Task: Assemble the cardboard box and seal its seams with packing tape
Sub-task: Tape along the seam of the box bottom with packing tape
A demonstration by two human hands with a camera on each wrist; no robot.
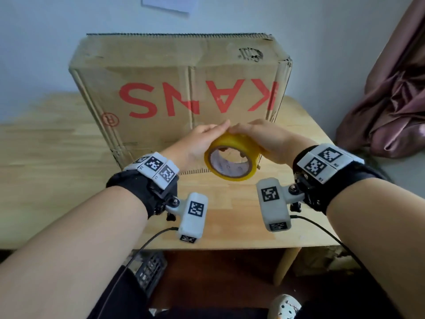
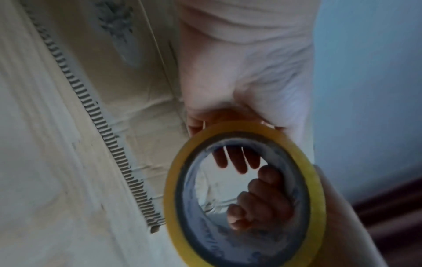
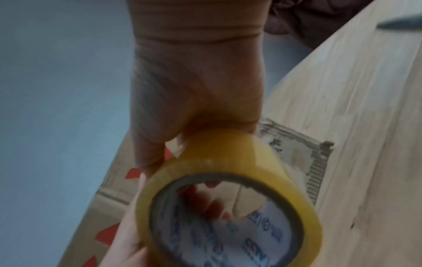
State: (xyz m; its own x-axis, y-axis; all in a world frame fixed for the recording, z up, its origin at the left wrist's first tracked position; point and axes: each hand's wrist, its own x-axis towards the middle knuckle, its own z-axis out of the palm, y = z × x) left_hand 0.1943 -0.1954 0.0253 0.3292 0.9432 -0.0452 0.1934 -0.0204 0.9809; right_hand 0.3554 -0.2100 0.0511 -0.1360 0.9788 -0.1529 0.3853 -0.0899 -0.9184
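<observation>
A large cardboard box [image 1: 179, 88] with upside-down red letters stands on the wooden table [image 1: 50, 157], its corrugated edge facing me at the bottom. In front of its lower middle I hold a yellow roll of packing tape [image 1: 232, 157] just above the table. My left hand [image 1: 204, 139] grips the roll from the left and my right hand [image 1: 262, 137] from the right, fingertips meeting over its top. In the left wrist view, fingers of both hands curl into the core of the tape roll [image 2: 244, 195]. The right wrist view shows the tape roll [image 3: 228, 198] under my right hand [image 3: 194, 94].
A brownish-pink cloth [image 1: 391, 100] hangs at the right, beyond the table's edge. Under the table sit a black crate [image 1: 149, 270] and a light shoe [image 1: 285, 305]. A sheet of paper [image 1: 167, 3] is on the wall behind the box.
</observation>
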